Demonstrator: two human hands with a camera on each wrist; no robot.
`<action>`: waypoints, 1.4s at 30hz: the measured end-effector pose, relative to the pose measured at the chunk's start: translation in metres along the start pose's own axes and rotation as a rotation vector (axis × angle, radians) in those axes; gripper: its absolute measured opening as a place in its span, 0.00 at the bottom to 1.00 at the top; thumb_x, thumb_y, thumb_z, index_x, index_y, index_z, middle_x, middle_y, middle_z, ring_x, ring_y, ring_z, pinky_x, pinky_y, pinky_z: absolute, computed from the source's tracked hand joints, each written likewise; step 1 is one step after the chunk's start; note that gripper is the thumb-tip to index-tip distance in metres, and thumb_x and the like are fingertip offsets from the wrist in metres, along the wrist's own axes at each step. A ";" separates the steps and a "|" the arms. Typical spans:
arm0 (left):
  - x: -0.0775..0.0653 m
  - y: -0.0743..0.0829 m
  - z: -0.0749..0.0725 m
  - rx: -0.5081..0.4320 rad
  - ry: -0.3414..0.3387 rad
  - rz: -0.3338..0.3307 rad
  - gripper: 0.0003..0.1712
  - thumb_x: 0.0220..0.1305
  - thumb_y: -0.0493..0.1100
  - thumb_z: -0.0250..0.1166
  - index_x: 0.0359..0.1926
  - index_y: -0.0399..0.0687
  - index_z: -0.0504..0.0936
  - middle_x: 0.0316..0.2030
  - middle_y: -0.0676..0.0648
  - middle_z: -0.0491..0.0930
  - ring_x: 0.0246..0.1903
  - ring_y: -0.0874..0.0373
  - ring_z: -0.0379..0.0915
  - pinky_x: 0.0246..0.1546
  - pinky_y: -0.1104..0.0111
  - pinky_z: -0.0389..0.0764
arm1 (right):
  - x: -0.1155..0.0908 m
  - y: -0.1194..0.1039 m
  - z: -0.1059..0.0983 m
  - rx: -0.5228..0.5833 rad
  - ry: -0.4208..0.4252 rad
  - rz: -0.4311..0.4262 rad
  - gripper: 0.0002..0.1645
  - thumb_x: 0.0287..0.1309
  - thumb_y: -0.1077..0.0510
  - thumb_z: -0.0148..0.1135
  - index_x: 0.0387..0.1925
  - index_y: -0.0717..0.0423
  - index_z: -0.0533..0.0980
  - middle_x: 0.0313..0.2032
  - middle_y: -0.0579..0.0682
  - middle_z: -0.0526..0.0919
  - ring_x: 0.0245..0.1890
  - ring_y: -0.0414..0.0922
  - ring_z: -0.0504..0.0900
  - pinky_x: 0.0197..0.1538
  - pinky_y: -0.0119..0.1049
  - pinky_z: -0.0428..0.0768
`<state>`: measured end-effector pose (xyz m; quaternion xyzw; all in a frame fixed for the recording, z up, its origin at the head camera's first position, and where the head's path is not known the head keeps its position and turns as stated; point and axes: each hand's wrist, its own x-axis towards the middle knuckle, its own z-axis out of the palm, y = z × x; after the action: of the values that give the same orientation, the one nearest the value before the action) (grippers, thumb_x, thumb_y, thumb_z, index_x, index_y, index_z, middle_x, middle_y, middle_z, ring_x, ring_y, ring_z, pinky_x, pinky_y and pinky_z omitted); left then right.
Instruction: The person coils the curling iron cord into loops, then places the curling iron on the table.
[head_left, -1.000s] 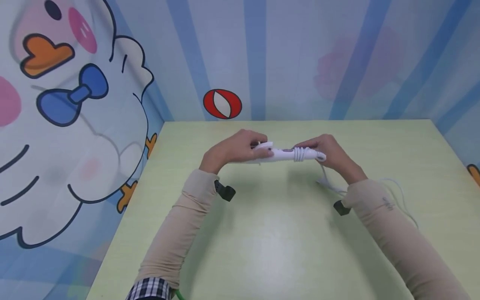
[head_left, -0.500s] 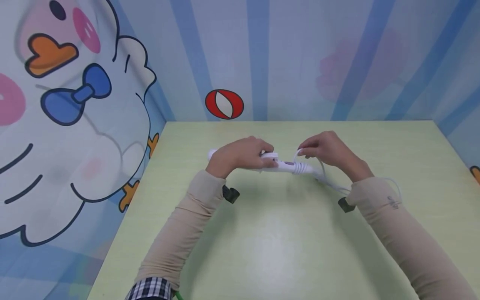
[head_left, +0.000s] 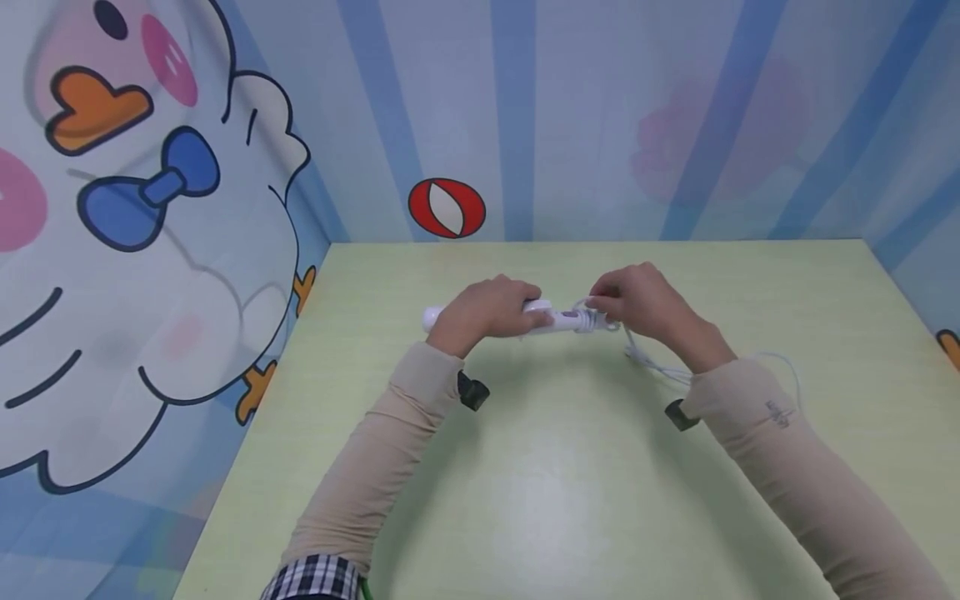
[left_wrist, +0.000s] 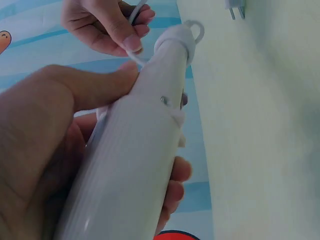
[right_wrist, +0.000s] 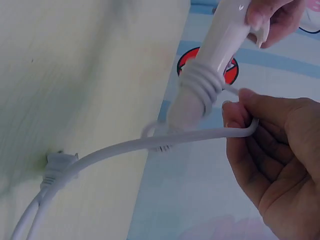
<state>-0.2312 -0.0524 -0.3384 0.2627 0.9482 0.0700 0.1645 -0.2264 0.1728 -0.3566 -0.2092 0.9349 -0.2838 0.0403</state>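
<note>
A white curling iron (head_left: 561, 322) is held level above the table. My left hand (head_left: 487, 310) grips it around its middle, near the clamp lever, and its barrel (left_wrist: 127, 165) fills the lower part of the left wrist view. Several turns of white cord (right_wrist: 201, 82) are wound around the handle's end. Beside those turns my right hand (head_left: 645, 302) pinches the cord between thumb and fingers. From these fingers a loose length of cord (right_wrist: 125, 146) runs down toward the plug (right_wrist: 59, 167).
The pale table (head_left: 525, 467) lies under both hands. A printed wall with blue stripes (head_left: 585, 125) rises at its back edge, and a cartoon bird wall (head_left: 187, 317) stands along the left. Loose cord (head_left: 652, 360) trails by the right wrist.
My right hand has gone from touching the handle's end to pinching the cord, lifting it, then bringing it back close to the handle. The left hand keeps its grip and has shifted slightly.
</note>
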 end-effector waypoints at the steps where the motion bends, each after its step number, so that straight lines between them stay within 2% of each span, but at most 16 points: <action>1: 0.001 0.001 0.000 0.003 0.008 -0.023 0.24 0.63 0.63 0.51 0.51 0.55 0.72 0.33 0.53 0.75 0.31 0.58 0.70 0.31 0.66 0.71 | 0.000 -0.002 0.000 0.010 0.003 0.018 0.09 0.58 0.57 0.61 0.36 0.58 0.81 0.31 0.52 0.84 0.26 0.44 0.81 0.31 0.38 0.78; 4: 0.002 0.001 0.003 -0.026 0.070 -0.073 0.25 0.63 0.63 0.51 0.53 0.55 0.71 0.33 0.53 0.75 0.31 0.58 0.71 0.30 0.66 0.71 | -0.001 -0.006 0.000 0.045 0.029 0.068 0.11 0.59 0.56 0.59 0.39 0.58 0.81 0.31 0.52 0.84 0.26 0.44 0.81 0.31 0.37 0.77; 8: 0.001 0.000 0.006 -0.091 0.163 -0.113 0.22 0.63 0.63 0.50 0.46 0.54 0.71 0.30 0.52 0.74 0.28 0.58 0.71 0.28 0.66 0.70 | -0.002 -0.007 0.004 0.134 0.096 0.123 0.14 0.60 0.53 0.58 0.41 0.59 0.80 0.30 0.53 0.84 0.27 0.44 0.82 0.31 0.37 0.76; 15: 0.002 0.001 0.006 -0.131 0.279 -0.140 0.21 0.63 0.64 0.49 0.40 0.53 0.71 0.25 0.51 0.73 0.23 0.57 0.70 0.24 0.66 0.69 | -0.006 -0.004 0.015 0.341 0.199 0.197 0.17 0.60 0.52 0.59 0.42 0.61 0.79 0.31 0.55 0.84 0.31 0.49 0.84 0.33 0.34 0.79; 21: 0.002 0.003 0.005 -0.164 0.323 -0.170 0.21 0.63 0.64 0.50 0.41 0.52 0.71 0.24 0.50 0.73 0.22 0.57 0.70 0.23 0.67 0.70 | -0.008 -0.006 0.027 0.422 0.268 0.175 0.15 0.59 0.54 0.60 0.40 0.62 0.79 0.30 0.56 0.84 0.32 0.50 0.83 0.36 0.38 0.80; 26: 0.002 0.004 0.002 -0.193 0.341 -0.179 0.22 0.63 0.64 0.50 0.40 0.53 0.71 0.24 0.51 0.74 0.22 0.58 0.71 0.22 0.67 0.70 | -0.008 -0.004 0.036 0.489 0.293 0.190 0.18 0.58 0.50 0.60 0.41 0.61 0.79 0.31 0.55 0.84 0.33 0.50 0.84 0.36 0.34 0.80; 32: -0.001 0.003 -0.001 -0.237 0.353 -0.175 0.22 0.62 0.65 0.50 0.38 0.53 0.72 0.24 0.51 0.74 0.22 0.58 0.71 0.22 0.67 0.70 | -0.008 0.003 0.045 0.614 0.300 0.195 0.21 0.56 0.45 0.60 0.42 0.58 0.80 0.32 0.53 0.85 0.35 0.43 0.83 0.39 0.32 0.79; 37: -0.002 0.003 -0.001 -0.257 0.348 -0.148 0.23 0.62 0.65 0.50 0.40 0.52 0.73 0.25 0.52 0.75 0.23 0.58 0.71 0.23 0.67 0.70 | -0.008 0.009 0.052 0.729 0.311 0.178 0.22 0.55 0.46 0.62 0.42 0.60 0.79 0.33 0.52 0.85 0.37 0.43 0.83 0.41 0.31 0.79; 42: -0.005 0.000 -0.004 -0.303 0.341 -0.062 0.23 0.62 0.65 0.50 0.37 0.52 0.74 0.26 0.52 0.75 0.25 0.58 0.71 0.25 0.67 0.70 | -0.009 0.011 0.054 0.783 0.327 0.148 0.20 0.56 0.49 0.62 0.42 0.61 0.80 0.36 0.51 0.85 0.39 0.42 0.83 0.45 0.37 0.78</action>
<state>-0.2288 -0.0551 -0.3333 0.1901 0.9485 0.2501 0.0415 -0.2120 0.1574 -0.4081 -0.0629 0.7631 -0.6431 -0.0118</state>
